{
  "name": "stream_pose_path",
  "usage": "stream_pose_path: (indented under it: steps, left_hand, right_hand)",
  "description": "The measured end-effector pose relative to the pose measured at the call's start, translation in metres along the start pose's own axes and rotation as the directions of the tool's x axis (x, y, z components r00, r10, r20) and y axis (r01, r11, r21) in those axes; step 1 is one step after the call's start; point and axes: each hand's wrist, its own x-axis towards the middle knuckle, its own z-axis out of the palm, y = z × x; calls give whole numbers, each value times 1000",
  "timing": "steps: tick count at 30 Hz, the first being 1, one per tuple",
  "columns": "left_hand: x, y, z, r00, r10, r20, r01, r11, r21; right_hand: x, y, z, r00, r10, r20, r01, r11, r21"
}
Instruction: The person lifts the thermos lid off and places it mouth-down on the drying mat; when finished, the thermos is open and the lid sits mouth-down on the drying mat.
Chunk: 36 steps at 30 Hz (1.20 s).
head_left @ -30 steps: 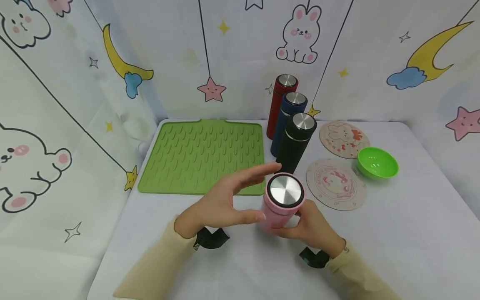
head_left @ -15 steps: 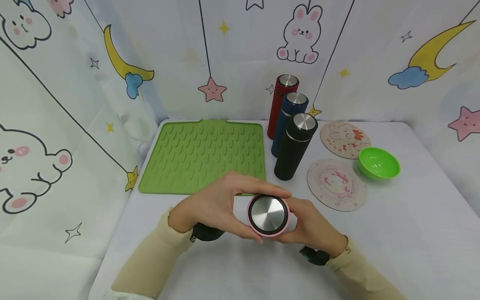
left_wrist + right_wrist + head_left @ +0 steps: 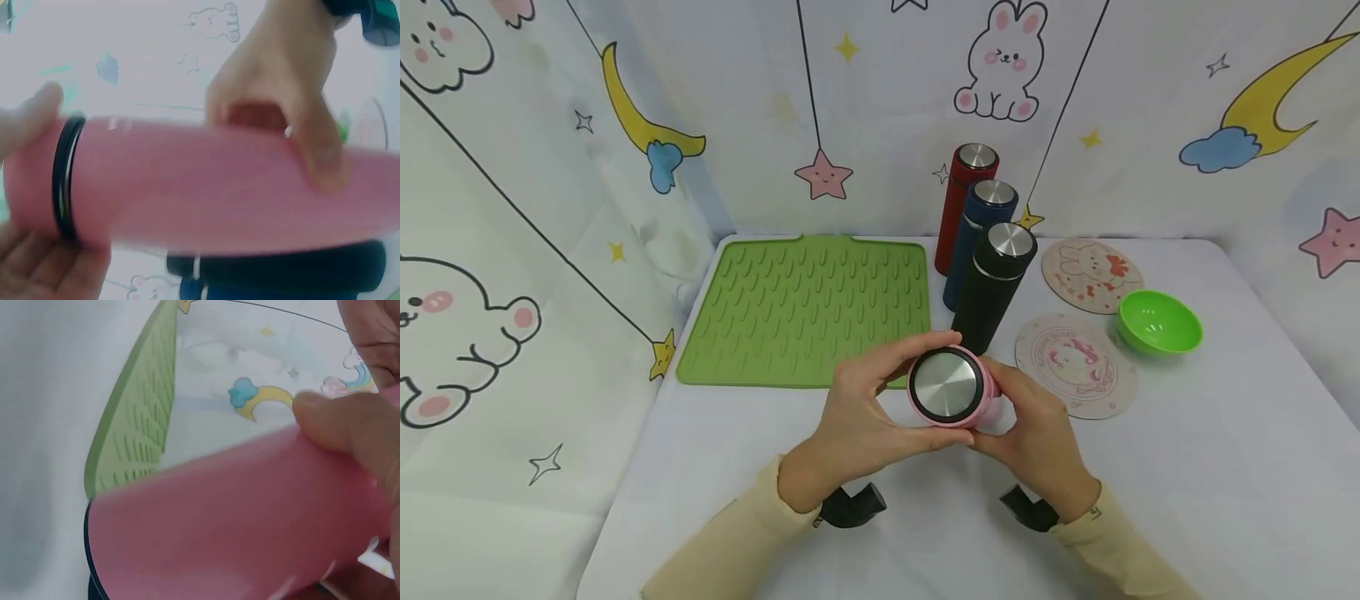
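Note:
A pink thermos flask with a brushed silver lid top stands between both hands, its top toward the head camera. My left hand grips it round the lid, fingers on the far side and thumb along the near side. Lower on the body, my right hand holds the flask from the right. In the left wrist view a black ring marks the seam under the lid, and the right thumb lies across the pink body. The flask's base is hidden from the head view.
Black, blue and red thermos flasks stand in a row just beyond the hands. A green ridged mat lies at the left. Two round printed coasters and a green bowl are at the right.
My left hand has come from beside the flask to gripping its lid, then turned. The flask shifted nearer and left, then back farther away. My right hand kept its hold.

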Motion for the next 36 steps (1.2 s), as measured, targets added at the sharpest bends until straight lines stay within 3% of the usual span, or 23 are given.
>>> stream_pose_path:
  steps: [3, 5, 7, 10, 12, 14, 16, 18, 20, 22, 25, 28, 30, 33, 36]
  left_hand:
    - [4, 2, -9, 993, 6, 116, 2, 998, -64]
    - [8, 5, -18, 972, 25, 232, 2, 994, -113]
    - [14, 9, -27, 933, 53, 356, -4, 991, -137]
    - [24, 14, -37, 851, 98, 515, -34, 991, -131]
    - [31, 17, -39, 799, 109, 591, -46, 992, -121]
    - [35, 20, -39, 757, 119, 643, -59, 992, -114]
    - [37, 21, -38, 729, 132, 672, -74, 991, -114]
    - [36, 21, -36, 717, 147, 681, -89, 989, -119]
    - [34, 21, -34, 728, 160, 667, -112, 987, -115]
    - [31, 19, -32, 758, 170, 629, -131, 985, -108]
    - [24, 14, -27, 834, 167, 526, -146, 986, -83]
    - [16, 9, -21, 914, 133, 384, -117, 991, -63]
    - [11, 5, -17, 953, 102, 284, -89, 994, -58]
    - [4, -1, -10, 986, 62, 152, -56, 998, -43]
    - [-1, -5, -6, 995, 46, 86, -43, 999, -28]
  right_hand:
    - [0, 5, -3, 999, -27, 45, 23, 996, 87]
    - [1, 8, -6, 994, -60, 89, 45, 985, 164]
    - [2, 10, -10, 984, -102, 147, 66, 971, 230]
    - [4, 10, -15, 959, -171, 225, 94, 944, 315]
    - [5, 10, -16, 941, -207, 269, 101, 928, 359]
    - [6, 9, -16, 925, -235, 297, 107, 915, 389]
    - [7, 9, -15, 915, -249, 319, 101, 904, 416]
    - [7, 10, -14, 909, -262, 324, 103, 894, 436]
    - [8, 11, -13, 909, -268, 319, 105, 889, 446]
    - [9, 12, -12, 915, -268, 302, 112, 887, 448]
    - [9, 14, -11, 936, -259, 238, 147, 902, 405]
    - [9, 16, -9, 961, -228, 156, 170, 933, 317]
    - [8, 17, -7, 975, -190, 112, 157, 954, 255]
    - [6, 17, -3, 990, -116, 82, 100, 978, 182]
    - [5, 17, -1, 994, -68, 87, 53, 985, 165]
